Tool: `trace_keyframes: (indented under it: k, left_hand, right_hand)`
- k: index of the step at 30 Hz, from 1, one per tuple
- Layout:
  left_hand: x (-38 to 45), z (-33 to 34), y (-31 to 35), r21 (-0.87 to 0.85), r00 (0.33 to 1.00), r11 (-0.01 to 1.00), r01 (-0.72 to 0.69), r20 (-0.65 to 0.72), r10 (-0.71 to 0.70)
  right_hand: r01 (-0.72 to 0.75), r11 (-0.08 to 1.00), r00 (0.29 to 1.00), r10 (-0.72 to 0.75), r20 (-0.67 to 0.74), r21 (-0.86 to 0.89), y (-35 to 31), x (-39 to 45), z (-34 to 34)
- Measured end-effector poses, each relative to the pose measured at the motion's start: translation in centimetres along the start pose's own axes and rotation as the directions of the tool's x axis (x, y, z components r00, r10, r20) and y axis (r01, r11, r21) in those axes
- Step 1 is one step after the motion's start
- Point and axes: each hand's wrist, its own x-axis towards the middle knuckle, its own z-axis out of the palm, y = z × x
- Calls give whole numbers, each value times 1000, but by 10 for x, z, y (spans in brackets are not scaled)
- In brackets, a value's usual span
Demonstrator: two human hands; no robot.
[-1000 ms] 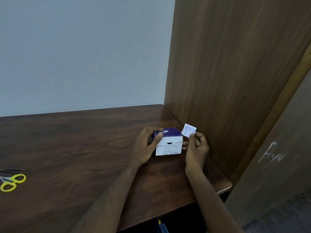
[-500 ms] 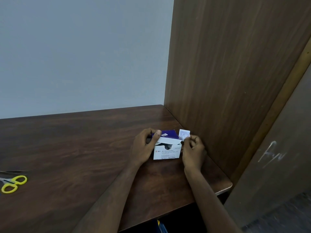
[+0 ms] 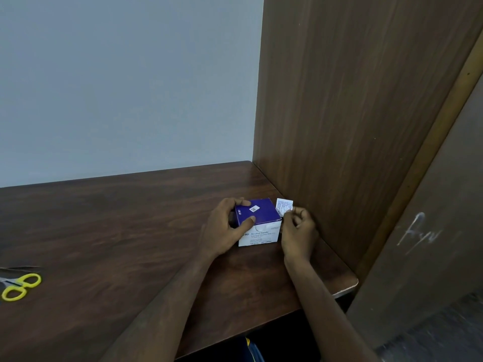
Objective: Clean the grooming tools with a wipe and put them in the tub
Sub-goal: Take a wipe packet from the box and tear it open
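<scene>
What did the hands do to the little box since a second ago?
The left hand pressed the box's purple lid down; half a second ago it stood partly open, now it lies shut. The right hand kept pinching the small white packet beside the box. The yellow scissors stayed at the table's left edge.

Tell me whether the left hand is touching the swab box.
Touching. The head view shows the left hand on the swab box, fingers on its purple top, thumb against the front edge.
</scene>
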Motion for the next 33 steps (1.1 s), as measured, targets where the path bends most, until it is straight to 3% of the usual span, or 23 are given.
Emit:
trace_keyframes:
  k: [4,11,14,17,20,28,33]
  left_hand:
    - [1,1,0,-25,1000,1000,11,3,-11]
    - [4,-7,-6,-170,987,981,96,143,-72]
    - [5,-6,-6,-154,981,984,93,182,-64]
    - [5,-6,-3,-136,980,986,101,182,-76]
    - [4,-7,0,-136,978,983,120,184,-94]
    - [-2,-18,11,-181,989,976,125,107,-107]
    - [-24,-69,18,30,996,999,30,82,-33]
  right_hand:
    - [2,999,999,0,-33,41,-1,-2,0]
    - [48,994,990,-33,-140,102,-10,-5,-6]
    - [182,976,973,-161,-165,122,-18,-12,-9]
    - [318,942,948,-318,-15,107,-22,-20,-8]
    - [434,901,895,-434,104,23,-22,-24,-5]
    - [592,802,804,-582,119,-79,-24,-27,-8]
    - [788,613,612,-770,182,-58,-31,-38,-6]
